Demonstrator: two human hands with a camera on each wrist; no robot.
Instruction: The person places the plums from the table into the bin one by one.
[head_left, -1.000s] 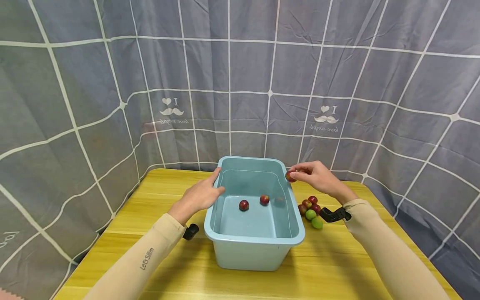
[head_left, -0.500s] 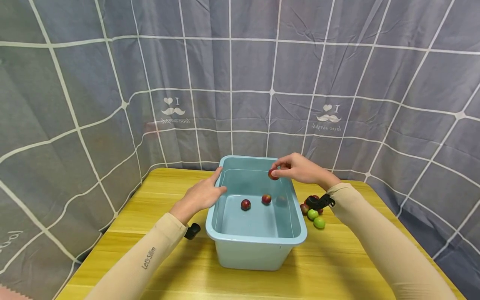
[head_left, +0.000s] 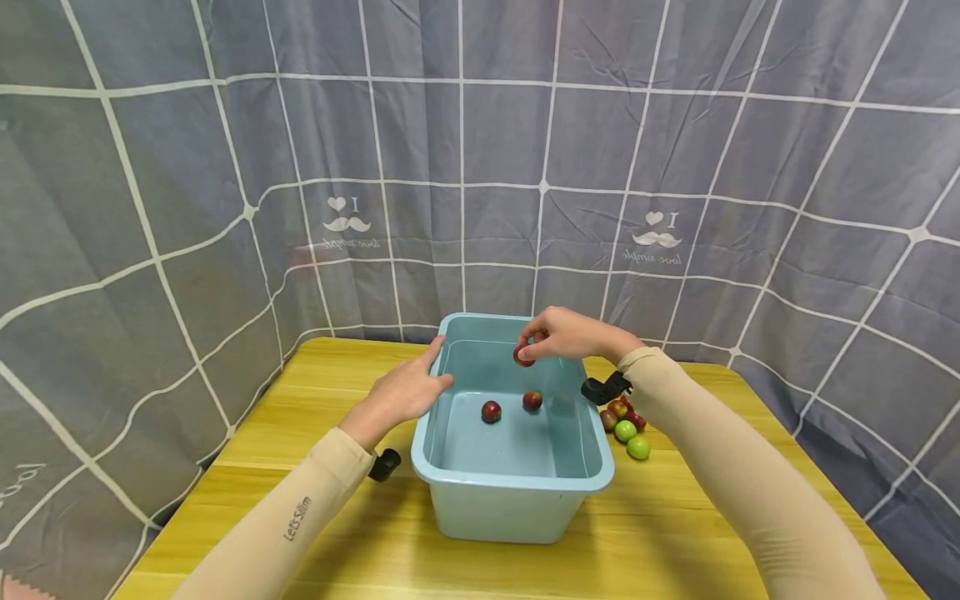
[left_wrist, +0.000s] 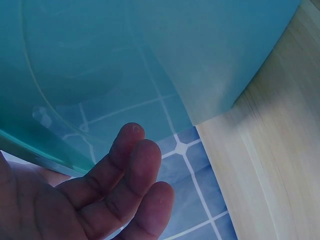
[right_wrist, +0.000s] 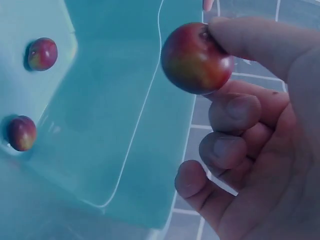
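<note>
A red plum (right_wrist: 196, 57) with a yellowish patch is pinched between the thumb and fingers of my right hand (head_left: 566, 335), above the inside of a light blue plastic tub (head_left: 517, 482). Two more red plums, one on the left (head_left: 491, 411) and one on the right (head_left: 532, 401), lie apart on the tub's floor. At the tub's left rim rests my left hand (head_left: 399, 388), its index finger and thumb touching the rim. In the left wrist view, several fingers (left_wrist: 145, 170) of that hand hang loosely bent outside the wall, holding nothing.
To the right of the tub, several red plums (head_left: 618, 408) and two green round fruits (head_left: 625, 431) sit clustered on the yellow wooden table (head_left: 337, 533). A grey curtain with white grid lines (head_left: 495, 133) hangs behind and along both sides.
My right hand has carried the red plum leftward from the tub's right rim to over its inside. The left hand has stayed at the left rim.
</note>
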